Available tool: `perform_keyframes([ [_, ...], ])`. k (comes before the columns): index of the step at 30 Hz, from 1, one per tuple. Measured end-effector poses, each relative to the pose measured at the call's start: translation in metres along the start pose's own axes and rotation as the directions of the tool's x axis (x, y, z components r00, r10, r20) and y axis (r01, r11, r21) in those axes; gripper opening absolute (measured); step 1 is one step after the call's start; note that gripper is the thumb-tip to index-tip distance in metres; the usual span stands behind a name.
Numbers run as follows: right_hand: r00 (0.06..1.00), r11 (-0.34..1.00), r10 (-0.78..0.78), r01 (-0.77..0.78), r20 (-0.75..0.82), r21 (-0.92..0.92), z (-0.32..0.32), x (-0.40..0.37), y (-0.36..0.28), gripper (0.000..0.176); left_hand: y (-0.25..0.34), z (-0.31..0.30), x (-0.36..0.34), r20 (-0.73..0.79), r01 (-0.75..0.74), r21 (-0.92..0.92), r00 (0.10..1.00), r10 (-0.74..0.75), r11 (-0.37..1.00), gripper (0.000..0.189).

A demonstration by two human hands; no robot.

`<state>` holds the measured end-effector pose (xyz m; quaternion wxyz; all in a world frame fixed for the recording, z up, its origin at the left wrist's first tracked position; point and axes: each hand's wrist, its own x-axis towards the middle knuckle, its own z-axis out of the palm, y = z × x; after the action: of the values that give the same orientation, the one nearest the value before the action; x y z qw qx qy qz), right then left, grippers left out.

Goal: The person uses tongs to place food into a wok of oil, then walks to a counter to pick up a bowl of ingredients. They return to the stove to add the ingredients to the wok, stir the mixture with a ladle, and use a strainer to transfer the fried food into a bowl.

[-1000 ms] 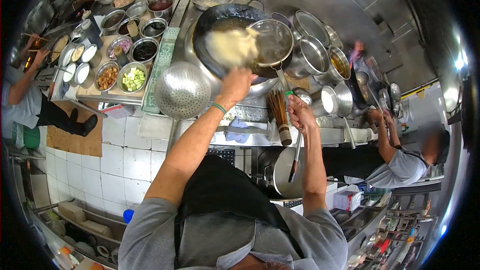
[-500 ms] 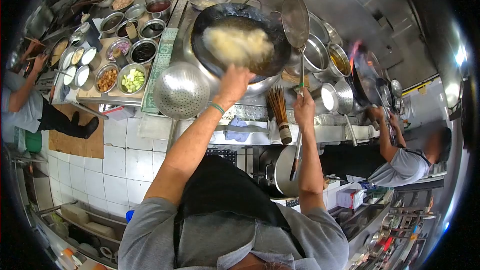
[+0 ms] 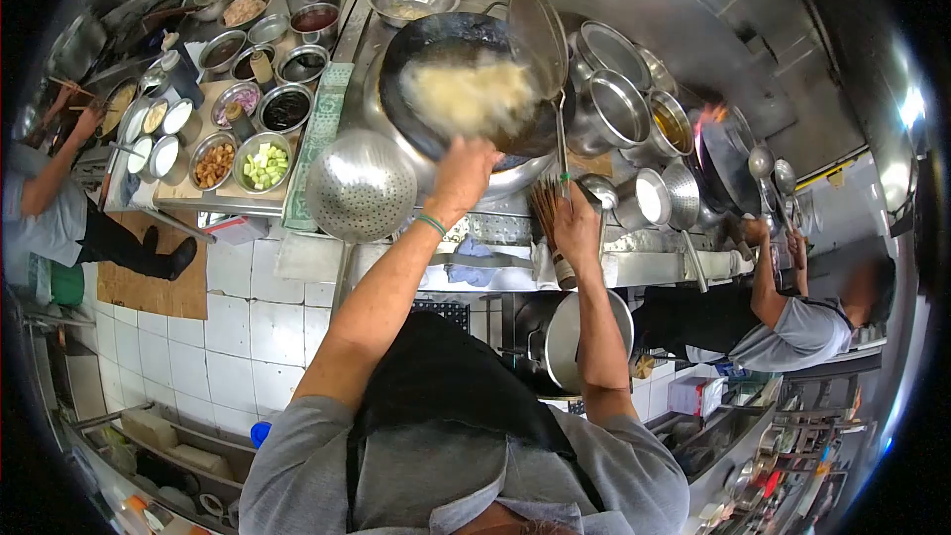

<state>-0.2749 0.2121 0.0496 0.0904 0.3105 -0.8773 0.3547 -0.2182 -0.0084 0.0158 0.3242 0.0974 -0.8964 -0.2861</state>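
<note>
My left hand (image 3: 468, 176) is closed at the near rim of a black wok (image 3: 421, 32), apparently gripping it there; the gripped part is hidden under my fingers. Inside the wok, pale yellow food (image 3: 474, 94) is smeared by motion above dark, shiny liquid. My right hand (image 3: 577, 223) grips the long handle of a round wire-mesh strainer (image 3: 537, 40), whose tilted mesh hangs over the wok's right side. Just below that hand, a bamboo wok brush (image 3: 547, 206) lies partly covered. A perforated metal bowl-shaped skimmer (image 3: 362, 185) sits left of my left forearm.
Bowls of cut green vegetable (image 3: 264, 160), browned pieces (image 3: 213, 162) and dark sauces stand left. Metal pots (image 3: 616, 107) and an oil container (image 3: 672, 124) stand right. At far right, another person (image 3: 792, 307) works at a flaming wok (image 3: 733, 163); one more person (image 3: 50, 193) stands left.
The mesh strainer has swung left from beside the wok to over its right side, and my right hand has shifted slightly left. My left hand stays at the rim while the food keeps moving.
</note>
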Motion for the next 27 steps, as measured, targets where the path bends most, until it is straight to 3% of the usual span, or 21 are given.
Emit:
perform_keyframes([
  [1,0.999,0.999,0.028,-0.028,0.02,0.036,-0.004,-0.002,-0.007,0.032,0.0,0.0,-0.001,-0.004,0.009,-0.012,1.0,-0.009,1.0,0.019],
  [4,0.918,0.891,0.255,-0.346,0.305,0.294,-0.008,-0.011,-0.006,0.032,0.002,-0.001,-0.005,-0.044,-0.016,-0.03,0.999,0.015,0.999,0.016],
  [6,0.956,0.94,0.149,-0.216,0.253,0.265,0.009,-0.013,0.016,0.033,0.003,-0.004,-0.008,-0.03,-0.005,-0.069,1.0,0.003,0.998,0.022],
  [9,0.958,0.971,0.164,-0.199,0.235,0.132,0.01,-0.014,0.019,0.032,0.005,-0.009,-0.014,0.012,0.002,-0.101,1.0,-0.001,0.995,0.033],
  [13,0.996,0.983,0.086,-0.08,-0.028,0.168,0.012,-0.012,0.014,0.033,0.007,-0.024,-0.024,0.032,-0.038,-0.16,0.999,0.044,0.986,0.042],
  [14,0.99,0.981,0.138,-0.133,-0.026,0.144,0.009,-0.011,0.017,0.035,0.013,-0.028,-0.033,0.022,-0.011,-0.111,1.0,0.013,0.994,0.039],
  [17,0.915,0.87,0.395,-0.402,0.084,0.284,0.0,-0.002,0.014,0.036,0.048,-0.048,-0.059,0.184,0.122,-0.418,0.982,-0.048,0.9,0.03],
  [18,0.952,0.917,0.3,-0.306,0.062,0.257,-0.005,0.003,0.005,0.037,0.071,-0.068,-0.064,0.283,0.125,-0.632,0.956,0.077,0.765,0.027],
  [19,0.951,0.922,0.305,-0.309,0.053,0.235,0.0,0.004,0.018,0.037,0.099,-0.091,-0.067,0.337,0.159,-0.8,0.917,0.214,0.578,0.024],
  [20,0.952,0.928,0.304,-0.307,0.048,0.213,0.009,0.005,0.041,0.037,0.122,-0.103,-0.069,0.339,0.116,-0.869,0.848,0.407,0.482,0.022],
  [21,0.955,0.935,0.293,-0.298,0.051,0.191,0.018,0.009,0.058,0.037,0.147,-0.124,-0.068,0.343,0.242,-0.938,0.759,0.553,0.249,0.021],
  [23,0.969,0.929,0.246,-0.242,0.022,0.279,0.036,0.009,0.084,0.038,0.193,-0.155,-0.063,0.026,0.255,-0.95,0.634,0.773,-0.178,0.019],
  [25,0.906,0.826,0.378,-0.424,0.192,0.371,0.019,0.011,0.028,0.043,0.238,-0.171,-0.057,-0.202,0.32,-0.862,0.495,0.845,-0.394,0.023],
  [27,0.856,0.691,0.439,-0.515,0.272,0.507,0.015,0.012,-0.002,0.037,0.273,-0.177,-0.053,-0.316,0.436,-0.759,0.402,0.859,-0.484,0.024],
])
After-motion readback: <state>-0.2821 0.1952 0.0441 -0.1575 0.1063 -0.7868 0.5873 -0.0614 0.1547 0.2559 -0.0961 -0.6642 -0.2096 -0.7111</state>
